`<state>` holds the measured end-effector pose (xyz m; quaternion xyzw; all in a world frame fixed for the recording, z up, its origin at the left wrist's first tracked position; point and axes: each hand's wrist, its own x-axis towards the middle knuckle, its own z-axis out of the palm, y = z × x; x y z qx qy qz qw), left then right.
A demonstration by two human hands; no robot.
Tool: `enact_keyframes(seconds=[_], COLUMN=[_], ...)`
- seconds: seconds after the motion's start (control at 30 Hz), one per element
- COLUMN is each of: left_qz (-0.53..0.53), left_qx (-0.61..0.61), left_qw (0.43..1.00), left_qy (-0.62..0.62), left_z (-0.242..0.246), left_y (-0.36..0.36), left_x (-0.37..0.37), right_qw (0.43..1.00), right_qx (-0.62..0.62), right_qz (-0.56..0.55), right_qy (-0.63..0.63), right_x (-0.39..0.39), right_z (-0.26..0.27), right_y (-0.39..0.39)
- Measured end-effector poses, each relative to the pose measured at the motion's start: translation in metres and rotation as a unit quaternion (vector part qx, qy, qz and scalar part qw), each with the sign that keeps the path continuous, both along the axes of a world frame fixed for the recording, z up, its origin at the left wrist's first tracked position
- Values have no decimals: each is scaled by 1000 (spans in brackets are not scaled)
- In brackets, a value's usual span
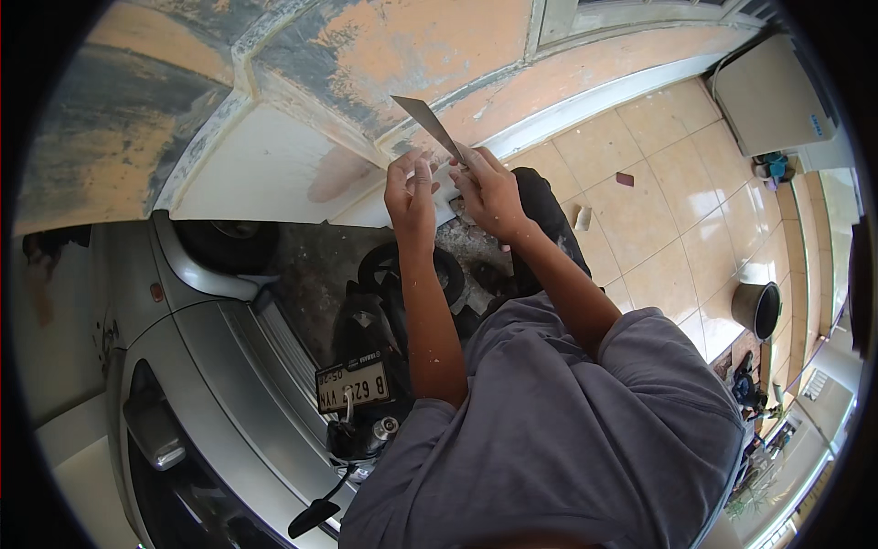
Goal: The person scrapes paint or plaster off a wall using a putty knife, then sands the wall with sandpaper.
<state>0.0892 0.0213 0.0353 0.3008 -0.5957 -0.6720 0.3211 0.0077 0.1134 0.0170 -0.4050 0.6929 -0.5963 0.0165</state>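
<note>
My right hand (488,191) is closed around the near end of a flat, thin metal blade, probably a putty knife (429,125), whose wide end points up and to the left. Just left of it, my left hand (413,192) is raised with fingers curled and parted, and nothing clear shows between them. Both hands are in front of a wall (405,51) with patchy orange and grey paint. A smooth white panel (274,161) lies behind and to the left of my left hand, with a faint reddish patch on it.
A silver car (226,384) and a black motorcycle (363,322) stand at the left and below. Tan floor tiles (658,199) at the right bear a small dark red piece (625,179) and a pale scrap (583,218). Farther right are a dark bucket (756,310) and a beige appliance (772,96).
</note>
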Motion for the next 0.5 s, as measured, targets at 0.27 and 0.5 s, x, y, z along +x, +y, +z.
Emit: enact_keyframes(seconds=[0.27,0.5], left_qz=[336,359], left_qx=[-496,-730], left_qw=[799,556], left_qy=[50,-170], left_z=[91,41], left_y=[-67,-121], left_x=[10,34], right_qw=[913,937], right_qx=[1,84], right_qz=[207,289], right_qy=[-350,-179], right_x=[-43,-40], right_z=[-29,-44], right_y=[14,-18])
